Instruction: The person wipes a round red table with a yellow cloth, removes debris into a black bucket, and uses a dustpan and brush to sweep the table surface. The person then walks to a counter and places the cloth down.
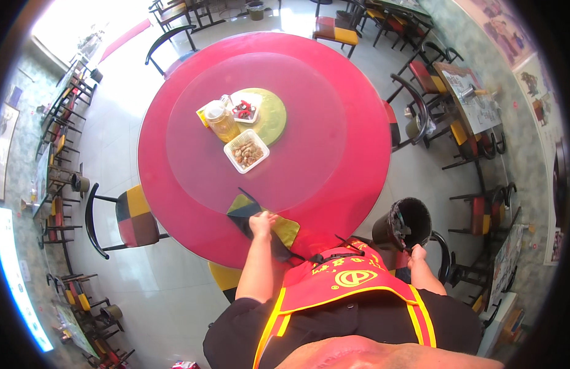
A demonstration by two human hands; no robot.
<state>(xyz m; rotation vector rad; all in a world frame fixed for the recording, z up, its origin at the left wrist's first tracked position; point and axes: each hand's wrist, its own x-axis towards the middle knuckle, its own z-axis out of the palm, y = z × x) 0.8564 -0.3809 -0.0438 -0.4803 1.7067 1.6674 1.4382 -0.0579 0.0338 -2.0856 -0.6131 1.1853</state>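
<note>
My left hand (262,223) grips a green and black piece of cloth (287,229) with dark straps. The cloth lies over the near part of a round red table (192,221), and part of it hangs by the edge. To the right of the table, my right hand (417,255) holds the rim of a dark waste bin (381,232). A black plastic liner (400,211) lines the bin, which is tilted with its mouth facing up. The bin's bottom is too dark to make out.
A plastic tray of nuts or beans (247,152), a jug of yellow liquid (224,123) and a tray of red and dark pieces (244,110) stand on the table, partly on a green disc (273,115). Chairs surround it, including one with a patchwork seat (135,217) at left.
</note>
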